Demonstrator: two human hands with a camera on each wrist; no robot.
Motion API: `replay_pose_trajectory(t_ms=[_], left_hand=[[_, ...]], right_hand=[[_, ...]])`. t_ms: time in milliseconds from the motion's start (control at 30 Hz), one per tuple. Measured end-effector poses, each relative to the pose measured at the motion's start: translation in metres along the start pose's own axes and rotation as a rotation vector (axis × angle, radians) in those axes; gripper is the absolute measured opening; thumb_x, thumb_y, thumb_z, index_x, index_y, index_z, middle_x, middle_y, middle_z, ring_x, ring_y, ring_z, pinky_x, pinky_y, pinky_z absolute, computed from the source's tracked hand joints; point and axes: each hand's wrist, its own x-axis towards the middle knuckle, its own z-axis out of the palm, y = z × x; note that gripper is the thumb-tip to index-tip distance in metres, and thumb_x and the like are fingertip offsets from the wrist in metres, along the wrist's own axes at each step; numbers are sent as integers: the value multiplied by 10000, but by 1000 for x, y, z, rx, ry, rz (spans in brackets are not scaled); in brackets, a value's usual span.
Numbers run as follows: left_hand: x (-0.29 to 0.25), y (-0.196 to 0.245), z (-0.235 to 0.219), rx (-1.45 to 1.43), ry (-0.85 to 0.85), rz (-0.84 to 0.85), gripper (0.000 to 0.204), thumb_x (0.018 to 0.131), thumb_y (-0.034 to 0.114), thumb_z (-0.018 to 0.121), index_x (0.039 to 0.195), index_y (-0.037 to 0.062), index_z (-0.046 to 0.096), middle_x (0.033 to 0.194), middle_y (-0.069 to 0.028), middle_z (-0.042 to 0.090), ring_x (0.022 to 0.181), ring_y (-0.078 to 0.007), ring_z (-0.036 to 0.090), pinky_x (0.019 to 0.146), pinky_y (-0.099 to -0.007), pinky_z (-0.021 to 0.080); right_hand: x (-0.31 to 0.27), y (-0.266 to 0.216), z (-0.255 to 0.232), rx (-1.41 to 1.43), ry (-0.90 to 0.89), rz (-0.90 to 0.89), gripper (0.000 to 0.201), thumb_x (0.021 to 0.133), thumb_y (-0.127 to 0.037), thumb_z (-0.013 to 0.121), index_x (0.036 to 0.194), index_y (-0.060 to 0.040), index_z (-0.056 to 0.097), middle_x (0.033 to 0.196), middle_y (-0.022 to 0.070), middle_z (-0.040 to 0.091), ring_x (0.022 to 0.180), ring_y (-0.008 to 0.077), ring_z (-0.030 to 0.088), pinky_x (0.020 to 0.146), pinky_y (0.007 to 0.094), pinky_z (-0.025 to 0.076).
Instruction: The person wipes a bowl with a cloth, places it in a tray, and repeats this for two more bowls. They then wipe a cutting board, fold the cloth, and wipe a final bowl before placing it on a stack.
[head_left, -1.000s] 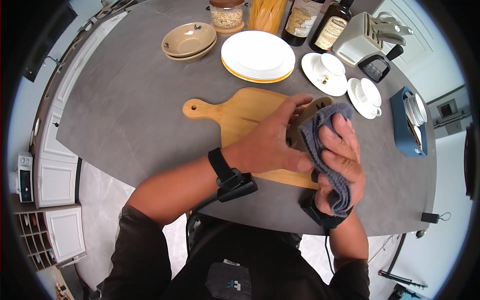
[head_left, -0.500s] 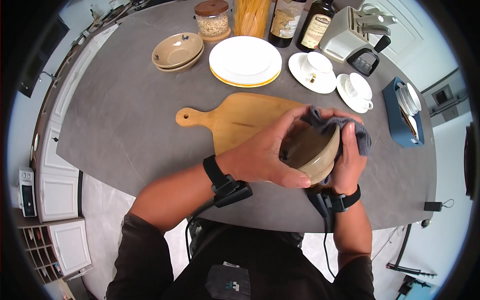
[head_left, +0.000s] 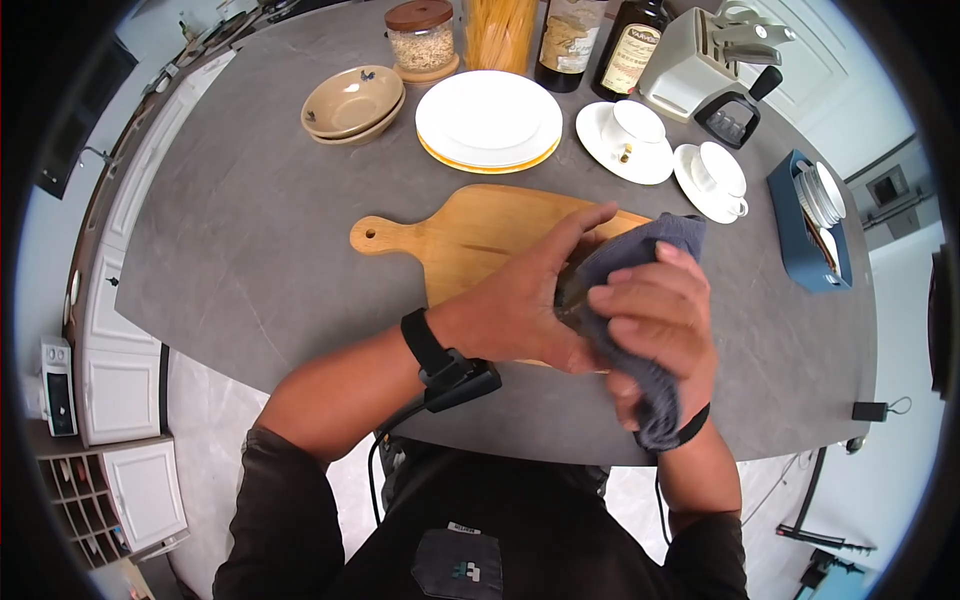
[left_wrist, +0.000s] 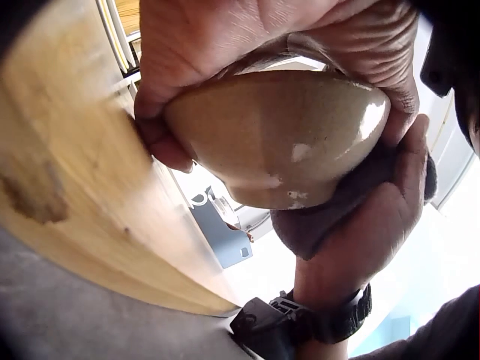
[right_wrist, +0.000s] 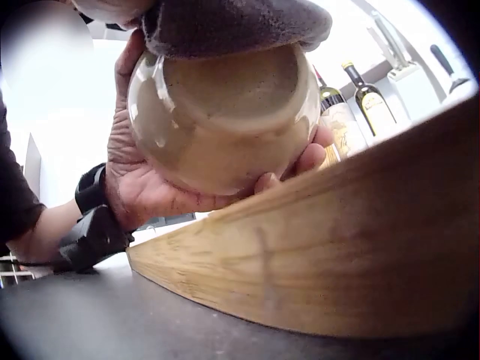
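Observation:
A beige bowl (left_wrist: 277, 135) is tilted on its side above the wooden cutting board (head_left: 480, 235). The left hand (head_left: 520, 305) grips it by the rim, thumb on one side and fingers on the other. The right hand (head_left: 665, 330) holds a grey cloth (head_left: 645, 250) with curled fingers against the bowl's outside. In the right wrist view the cloth (right_wrist: 232, 26) lies along the foot of the bowl (right_wrist: 225, 120). From the head view, cloth and hands hide most of the bowl.
Two stacked beige bowls (head_left: 352, 102), white plates (head_left: 490, 118), two cups on saucers (head_left: 625, 142), a jar (head_left: 420, 45), bottles (head_left: 632, 50) and a toaster (head_left: 685, 65) stand behind the board. At the right is a blue bin (head_left: 800, 240) holding dishes.
The bowl first turned its opening toward the head camera, then tipped back behind the cloth. The right hand and cloth moved from the far rim around to its outside.

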Motion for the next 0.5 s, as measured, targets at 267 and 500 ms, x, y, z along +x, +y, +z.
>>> replay_pose_trajectory(t_ms=[267, 500], left_hand=[[2, 5, 6, -172, -27, -38, 1464, 663, 416, 1046, 1748, 22, 147, 1713, -149, 351, 1591, -278, 367, 1325, -439, 280], [0, 4, 8, -382, -40, -130, 1494, 658, 440, 1042, 1767, 67, 114, 1740, -159, 300, 1602, -299, 344, 1335, -447, 248]], right_hand=[[-3, 13, 9, 677, 393, 632, 437, 1138, -416, 607, 1287, -5, 606, 1154, 160, 741, 1121, 249, 698, 1055, 407, 547], [-7, 22, 12, 973, 498, 924, 466, 1151, -443, 572, 1309, -6, 603, 1119, 150, 720, 1070, 225, 679, 963, 363, 565]])
